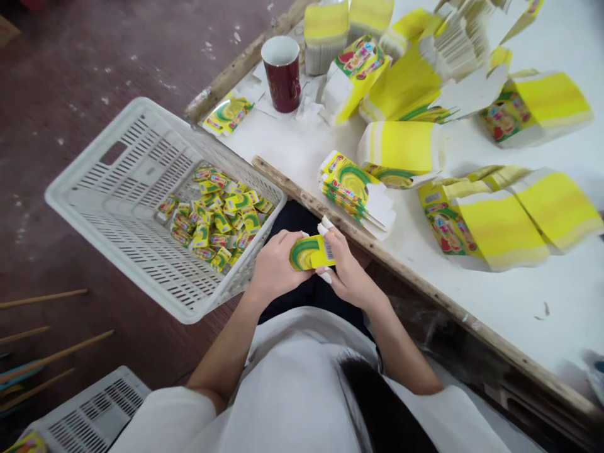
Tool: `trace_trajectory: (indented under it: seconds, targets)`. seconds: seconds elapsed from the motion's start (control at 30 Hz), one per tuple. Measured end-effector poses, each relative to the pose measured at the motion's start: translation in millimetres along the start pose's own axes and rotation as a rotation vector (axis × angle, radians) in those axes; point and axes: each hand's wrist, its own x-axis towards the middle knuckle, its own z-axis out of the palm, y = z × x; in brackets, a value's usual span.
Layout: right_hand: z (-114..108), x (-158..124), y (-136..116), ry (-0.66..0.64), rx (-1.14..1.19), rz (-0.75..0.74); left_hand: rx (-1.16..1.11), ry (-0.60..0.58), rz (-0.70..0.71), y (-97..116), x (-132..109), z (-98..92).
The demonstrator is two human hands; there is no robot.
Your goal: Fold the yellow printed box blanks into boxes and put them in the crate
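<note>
Above my lap, both hands grip one small yellow and green carton (306, 253), its barcode flap facing right. My left hand (277, 267) is closed around the left end of the carton. My right hand (346, 267) pinches the right end at the flap, with white coverings on several fingertips. On the table edge just beyond lies a stack of flat cartons (352, 185) with white flaps. To the left, a white plastic basket (155, 277) holds many small folded cartons (219, 217) in a loose heap.
A dark red mug (284, 78) stands on the white table (495, 308), near a single flat carton (229, 115). Bundles of flat yellow cartons (503, 229) cover the far and right parts. A wooden strip edges the table. Another white basket (94, 409) sits at lower left near thin sticks (56, 357).
</note>
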Motion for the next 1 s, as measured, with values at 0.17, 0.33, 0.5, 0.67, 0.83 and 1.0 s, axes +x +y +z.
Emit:
trace_trajectory:
  seconds: [0.17, 0.33, 0.5, 0.67, 0.83, 1.0]
  targets:
    - [8, 4, -8, 0.148, -0.041, 0.028, -0.196, 0.094, -0.168, -4, -9, 5.0]
    - [-30, 30, 12, 0.553, -0.283, 0.142, -1.163, 0.611, -0.483, -12, -6, 2.5]
    - [-55, 52, 46, 0.604, -0.566, 0.426, -1.547, 0.54, -0.835, -12, 1, 3.0]
    - [-54, 58, 50, 0.571, -0.544, 0.397, -1.535, 0.344, -0.791, -4, 3, 20.4]
    - [-49, 49, 24, 0.582, -0.335, 0.366, -1.449, 0.264, -0.56, 5, 0, 30.5]
    - [-15, 23, -24, 0.142, 0.074, 0.234, -1.449, 0.441, -0.316, 24, 2, 27.3]
